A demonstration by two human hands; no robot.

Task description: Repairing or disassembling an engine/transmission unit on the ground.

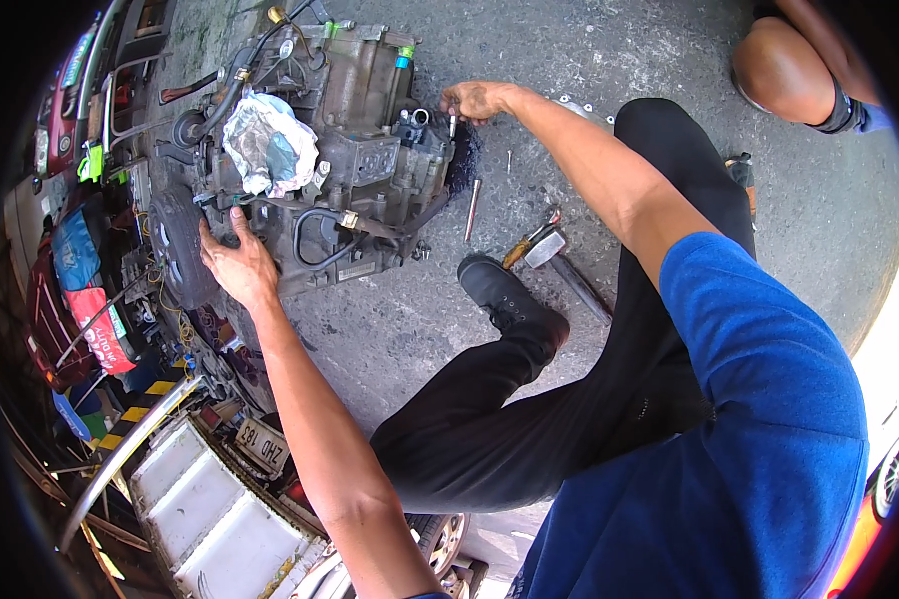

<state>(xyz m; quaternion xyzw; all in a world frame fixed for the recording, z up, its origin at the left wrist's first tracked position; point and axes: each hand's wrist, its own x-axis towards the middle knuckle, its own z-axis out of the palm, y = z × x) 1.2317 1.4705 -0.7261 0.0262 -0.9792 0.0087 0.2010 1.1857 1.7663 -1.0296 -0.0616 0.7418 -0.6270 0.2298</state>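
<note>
A greasy metal gearbox or engine unit point(365, 95) lies on the concrete floor. My right hand point(477, 102) is at its right side, fingers closed around a short silver rod-like metal piece point(452, 124) that points down. Beside that piece is a round port point(420, 117) on the housing. My left hand point(240, 265) rests at the unit's lower left, next to a dark pulley-like wheel point(178, 245), with thumb and fingers apart. A crumpled sheet of foil or plastic point(270, 145) sits on top of the unit. Below it curves a black hose point(315, 262).
On the floor by my boot point(504, 292) lie a hammer point(559, 262), a wooden-handled tool point(516, 252), a steel rod point(472, 210) and a small bolt point(510, 160). Another person's knee point(784, 75) is at upper right. Car parts and a white panel point(200, 504) crowd the left.
</note>
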